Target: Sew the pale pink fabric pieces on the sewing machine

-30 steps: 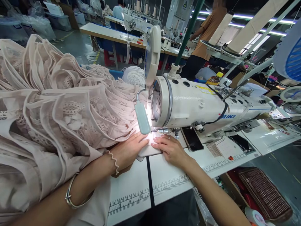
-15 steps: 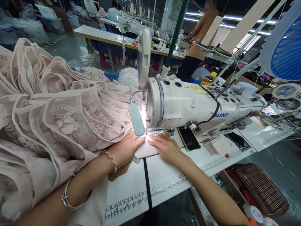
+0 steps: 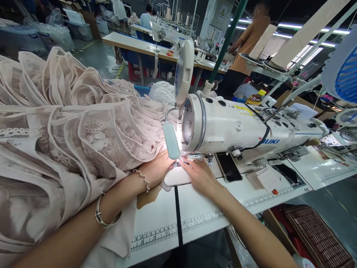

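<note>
My left hand (image 3: 158, 169) is closed on the edge of a beige lace garment (image 3: 139, 137) beside the needle area, its fingertips partly hidden behind a grey-green lamp (image 3: 171, 141). Close by on the right, my right hand (image 3: 199, 175) has its thumb and fingers pressed together at the presser foot; the bit of cloth under them is small and brightly lit. Both hands rest at the rounded bed (image 3: 177, 178) of a white sewing machine (image 3: 223, 124). A large heap of the same lace garments spreads left, over and behind my left forearm.
A phone (image 3: 228, 167) lies right of my right hand, with a stack of cards (image 3: 264, 180) beyond. A ruler strip (image 3: 156, 238) runs along the table's front edge. A blue fan (image 3: 341, 70) hangs at the upper right. A person (image 3: 252, 37) stands behind the machine.
The whole view has shifted, so things sit further right. My left fingers have drawn closer together at the lamp, and the pale cloth over the machine bed has slipped forward under the fingers.
</note>
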### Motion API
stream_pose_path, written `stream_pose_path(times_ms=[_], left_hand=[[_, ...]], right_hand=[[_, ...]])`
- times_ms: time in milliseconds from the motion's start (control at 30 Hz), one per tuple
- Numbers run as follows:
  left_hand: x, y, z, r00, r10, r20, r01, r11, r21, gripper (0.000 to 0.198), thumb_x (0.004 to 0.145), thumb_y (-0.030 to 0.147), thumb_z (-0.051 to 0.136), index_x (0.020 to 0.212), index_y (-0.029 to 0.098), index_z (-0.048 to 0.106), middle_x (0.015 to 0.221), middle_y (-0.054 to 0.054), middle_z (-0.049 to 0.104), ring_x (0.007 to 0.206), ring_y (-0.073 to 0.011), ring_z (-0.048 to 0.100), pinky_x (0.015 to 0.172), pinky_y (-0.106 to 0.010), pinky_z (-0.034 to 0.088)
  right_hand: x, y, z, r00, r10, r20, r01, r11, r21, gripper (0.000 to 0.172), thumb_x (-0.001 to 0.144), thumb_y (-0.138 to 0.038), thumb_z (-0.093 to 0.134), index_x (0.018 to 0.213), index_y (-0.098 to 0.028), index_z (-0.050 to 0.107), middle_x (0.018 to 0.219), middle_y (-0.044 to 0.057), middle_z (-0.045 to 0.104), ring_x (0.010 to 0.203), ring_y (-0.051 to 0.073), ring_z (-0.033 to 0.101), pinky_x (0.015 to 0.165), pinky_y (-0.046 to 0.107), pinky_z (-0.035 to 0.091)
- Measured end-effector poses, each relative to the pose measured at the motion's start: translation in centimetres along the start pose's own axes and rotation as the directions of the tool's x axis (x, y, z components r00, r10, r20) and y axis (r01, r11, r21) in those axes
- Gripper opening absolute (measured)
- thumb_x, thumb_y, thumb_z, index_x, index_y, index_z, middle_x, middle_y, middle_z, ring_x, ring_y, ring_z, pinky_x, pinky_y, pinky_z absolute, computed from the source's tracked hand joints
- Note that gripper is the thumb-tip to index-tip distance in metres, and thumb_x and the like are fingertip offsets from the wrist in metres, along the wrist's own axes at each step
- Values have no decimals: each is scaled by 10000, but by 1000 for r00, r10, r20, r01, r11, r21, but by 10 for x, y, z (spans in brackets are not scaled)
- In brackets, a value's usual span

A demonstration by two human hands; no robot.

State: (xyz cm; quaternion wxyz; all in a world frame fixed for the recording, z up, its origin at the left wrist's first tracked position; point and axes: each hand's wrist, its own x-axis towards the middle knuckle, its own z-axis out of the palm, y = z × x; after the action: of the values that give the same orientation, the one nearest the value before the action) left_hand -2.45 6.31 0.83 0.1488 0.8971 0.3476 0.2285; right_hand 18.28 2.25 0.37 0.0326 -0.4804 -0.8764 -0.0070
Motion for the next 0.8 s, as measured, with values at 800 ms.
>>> stream_pose_path(times_ms=[800], left_hand=[[-2,25,11,986,-146,-76,163,937,309,157,935,198,470,1014,146,597,917,-91,674,955,-273,607,994,-506,375]], right_hand=[[9,14,17,993,104,-64,-106,993,-43,412,771,-11,398,1043,-229,617,725,57,644,685,233,568,661,343,461]])
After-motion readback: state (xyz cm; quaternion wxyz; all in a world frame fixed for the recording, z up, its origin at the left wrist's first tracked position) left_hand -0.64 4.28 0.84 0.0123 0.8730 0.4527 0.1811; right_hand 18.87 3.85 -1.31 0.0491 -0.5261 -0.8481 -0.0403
